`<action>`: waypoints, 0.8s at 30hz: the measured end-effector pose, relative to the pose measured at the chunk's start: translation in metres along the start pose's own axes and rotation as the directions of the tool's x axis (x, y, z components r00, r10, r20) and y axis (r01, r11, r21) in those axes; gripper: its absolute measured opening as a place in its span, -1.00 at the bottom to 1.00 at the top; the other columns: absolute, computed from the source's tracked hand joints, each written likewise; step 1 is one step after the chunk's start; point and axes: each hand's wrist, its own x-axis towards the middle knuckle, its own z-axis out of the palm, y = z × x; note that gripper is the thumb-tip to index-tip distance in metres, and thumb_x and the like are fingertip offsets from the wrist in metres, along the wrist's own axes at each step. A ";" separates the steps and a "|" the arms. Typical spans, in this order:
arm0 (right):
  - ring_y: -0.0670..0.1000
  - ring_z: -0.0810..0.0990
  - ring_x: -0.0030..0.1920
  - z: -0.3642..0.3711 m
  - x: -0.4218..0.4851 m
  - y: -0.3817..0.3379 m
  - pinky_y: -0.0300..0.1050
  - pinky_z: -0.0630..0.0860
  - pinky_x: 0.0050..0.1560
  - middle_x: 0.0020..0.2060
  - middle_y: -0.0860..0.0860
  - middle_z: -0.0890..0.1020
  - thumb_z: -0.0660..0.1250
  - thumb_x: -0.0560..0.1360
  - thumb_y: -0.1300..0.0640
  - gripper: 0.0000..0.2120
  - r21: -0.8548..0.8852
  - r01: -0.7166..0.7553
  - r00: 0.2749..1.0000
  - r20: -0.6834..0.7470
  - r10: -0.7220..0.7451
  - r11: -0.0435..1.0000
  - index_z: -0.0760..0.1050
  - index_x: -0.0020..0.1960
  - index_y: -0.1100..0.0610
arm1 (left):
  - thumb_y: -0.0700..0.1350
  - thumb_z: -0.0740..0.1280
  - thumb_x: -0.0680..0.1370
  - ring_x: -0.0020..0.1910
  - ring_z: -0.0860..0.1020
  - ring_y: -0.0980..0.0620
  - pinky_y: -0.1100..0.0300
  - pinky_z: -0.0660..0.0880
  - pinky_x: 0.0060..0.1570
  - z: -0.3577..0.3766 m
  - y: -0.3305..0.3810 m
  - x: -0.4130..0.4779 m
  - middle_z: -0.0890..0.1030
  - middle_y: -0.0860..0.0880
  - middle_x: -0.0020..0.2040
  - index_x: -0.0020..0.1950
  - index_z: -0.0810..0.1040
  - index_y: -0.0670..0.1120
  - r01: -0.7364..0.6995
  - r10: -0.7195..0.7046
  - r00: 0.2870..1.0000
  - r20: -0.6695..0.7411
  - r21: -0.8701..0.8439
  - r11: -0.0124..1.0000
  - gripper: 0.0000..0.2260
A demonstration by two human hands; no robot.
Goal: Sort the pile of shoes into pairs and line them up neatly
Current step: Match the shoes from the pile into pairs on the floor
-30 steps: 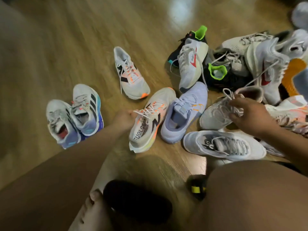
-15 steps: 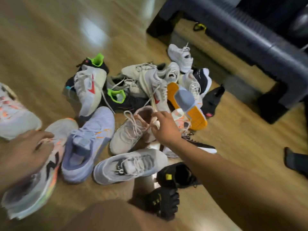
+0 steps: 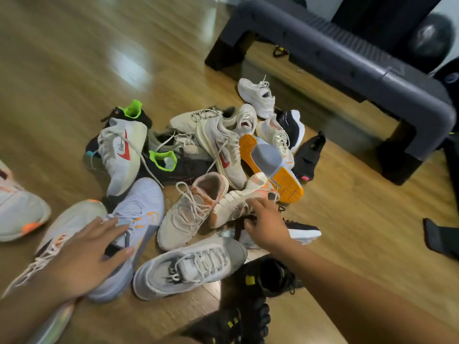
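A pile of sneakers lies on the wooden floor. My left hand [image 3: 84, 254] is open, fingers spread over a white and orange shoe [image 3: 67, 227] and the lavender shoe [image 3: 141, 212] beside it. My right hand [image 3: 265, 224] is open, fingertips touching a cream and peach knit shoe [image 3: 231, 207] lying on its side. Left of that stands a cream shoe with peach trim [image 3: 191, 214]. A grey shoe [image 3: 191, 266] lies nearest me. Behind are two white shoes with red logos [image 3: 121, 152] [image 3: 223, 150], an orange-soled shoe [image 3: 270, 165] sole up, and black shoes with neon green collars [image 3: 171, 165].
A dark grey step bench [image 3: 347, 65] stands behind the pile, with a black ball [image 3: 432, 38] beyond it. Black and yellow shoes [image 3: 250, 291] sit near my leg. Another white and orange shoe [image 3: 17, 209] lies at the left edge. A dark object [image 3: 439, 234] is at the right.
My right hand has left the laces of the cream shoe and shifted right onto the knit shoe. My left hand has opened and spread toward the lavender shoe. The view swung right.
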 end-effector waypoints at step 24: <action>0.16 0.40 0.29 0.059 -0.028 -0.041 0.06 0.40 0.27 0.27 0.08 0.50 0.40 0.48 0.00 -0.51 0.053 0.354 0.880 0.319 -0.352 0.934 0.43 0.38 0.02 | 0.03 0.52 0.40 0.53 0.13 -0.26 -0.09 0.04 0.49 0.009 -0.049 -0.040 0.18 -0.20 0.56 0.48 0.37 -0.04 0.015 -0.034 0.997 0.065 0.271 0.962 -0.31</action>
